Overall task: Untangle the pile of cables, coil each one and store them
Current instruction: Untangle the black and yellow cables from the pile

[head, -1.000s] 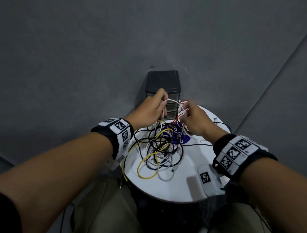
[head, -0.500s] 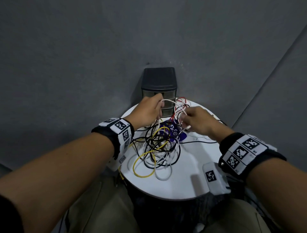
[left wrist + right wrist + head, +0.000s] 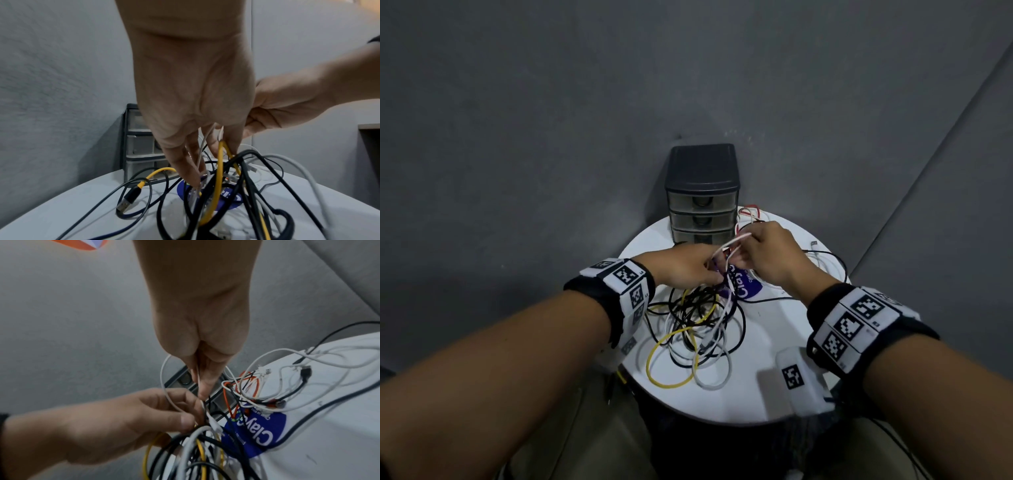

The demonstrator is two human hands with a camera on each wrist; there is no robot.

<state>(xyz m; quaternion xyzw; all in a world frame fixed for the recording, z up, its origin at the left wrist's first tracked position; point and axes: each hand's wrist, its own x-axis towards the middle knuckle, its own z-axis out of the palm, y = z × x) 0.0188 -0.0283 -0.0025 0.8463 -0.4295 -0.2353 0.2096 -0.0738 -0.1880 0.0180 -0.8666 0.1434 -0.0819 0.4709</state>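
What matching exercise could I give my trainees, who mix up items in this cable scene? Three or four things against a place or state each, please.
Things:
1. drawer unit
2. yellow cable
3. thin white cable
4. blue sticker

Places or states:
A. flat on the table top, partly under cables
B. pinched and held up by the right hand
C. at the table's far edge, all drawers closed
D. looped in the pile near the left hand

Pairs: 1-C, 2-D, 3-B, 4-A
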